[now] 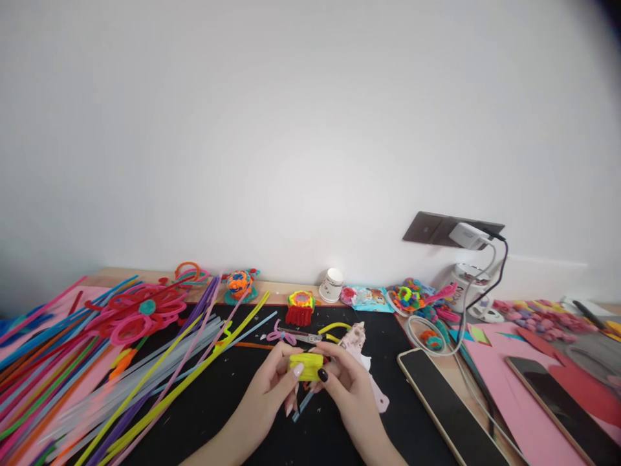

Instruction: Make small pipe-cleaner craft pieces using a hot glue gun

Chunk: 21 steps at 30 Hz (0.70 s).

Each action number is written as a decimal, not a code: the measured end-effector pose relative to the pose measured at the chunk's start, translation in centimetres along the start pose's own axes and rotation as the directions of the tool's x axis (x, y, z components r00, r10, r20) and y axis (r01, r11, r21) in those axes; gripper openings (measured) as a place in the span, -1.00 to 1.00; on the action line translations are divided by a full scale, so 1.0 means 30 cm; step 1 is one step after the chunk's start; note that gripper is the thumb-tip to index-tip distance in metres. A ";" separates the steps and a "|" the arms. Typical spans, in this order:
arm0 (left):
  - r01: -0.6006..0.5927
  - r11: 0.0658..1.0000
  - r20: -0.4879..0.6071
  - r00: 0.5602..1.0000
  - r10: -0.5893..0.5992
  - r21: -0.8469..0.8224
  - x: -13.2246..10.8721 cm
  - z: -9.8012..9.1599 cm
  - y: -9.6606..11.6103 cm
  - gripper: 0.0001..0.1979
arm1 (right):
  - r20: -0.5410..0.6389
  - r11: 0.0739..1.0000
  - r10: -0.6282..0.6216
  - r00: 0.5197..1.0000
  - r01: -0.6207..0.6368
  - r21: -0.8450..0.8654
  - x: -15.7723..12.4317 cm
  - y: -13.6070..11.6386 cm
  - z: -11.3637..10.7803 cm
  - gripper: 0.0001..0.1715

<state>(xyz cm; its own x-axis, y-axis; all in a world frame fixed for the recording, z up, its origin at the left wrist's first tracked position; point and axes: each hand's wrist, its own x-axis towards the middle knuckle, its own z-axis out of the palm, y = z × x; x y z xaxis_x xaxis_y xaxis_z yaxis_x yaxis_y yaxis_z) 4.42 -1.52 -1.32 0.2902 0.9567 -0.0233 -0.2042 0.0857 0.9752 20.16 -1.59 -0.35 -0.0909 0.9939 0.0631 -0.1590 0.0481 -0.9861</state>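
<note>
A bright yellow block of fuzzy pipe cleaners (306,367) is held up in front of me over the black mat (194,401). My left hand (272,382) pinches its left end, thumb on the near face. At the right end my right hand (348,382) grips it the same way; its thumb has a dark nail. A short light blue strip (303,406) shows below the fingers. Just beyond my hands lie yellow-handled scissors (334,329) and a purple pipe cleaner bow (281,335). Farther back stands a red and yellow pipe cleaner piece (299,309).
Long loose pipe cleaners (160,395) and a pink flower (145,307) cover the left side. A paper cup (331,285) stands near the wall. Phones (449,404), a white cable (458,356) and pink paper (504,375) lie right. A pale pink patterned item (356,349) rests behind my right hand.
</note>
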 end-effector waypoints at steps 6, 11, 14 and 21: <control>-0.019 1.000 -0.074 0.997 0.017 -0.022 0.005 -0.005 0.006 -0.66 | -0.202 0.991 -0.086 0.976 0.063 -0.118 0.020 -0.006 -0.023 -0.71; -0.040 0.999 -0.111 0.993 0.041 0.007 0.006 -0.013 0.009 -0.67 | -0.219 0.981 -0.102 0.970 0.062 -0.183 0.023 0.000 -0.034 -0.58; -0.036 0.999 -0.151 0.988 0.038 0.011 0.007 -0.020 0.011 -0.66 | -0.230 0.985 -0.086 0.969 0.047 -0.168 0.025 0.008 -0.040 -0.57; -0.030 1.000 -0.169 0.985 0.030 0.005 0.008 -0.022 0.014 -0.66 | -0.178 0.990 -0.072 0.981 0.048 -0.131 0.017 0.025 -0.036 -0.45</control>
<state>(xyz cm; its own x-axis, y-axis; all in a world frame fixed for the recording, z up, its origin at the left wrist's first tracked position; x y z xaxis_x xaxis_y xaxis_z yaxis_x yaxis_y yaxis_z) 3.80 -1.06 -1.07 0.1218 0.9921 -0.0305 -0.2079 0.0555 0.9766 21.06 -0.93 -1.23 0.0974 0.9897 0.1052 -0.0327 0.1089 -0.9935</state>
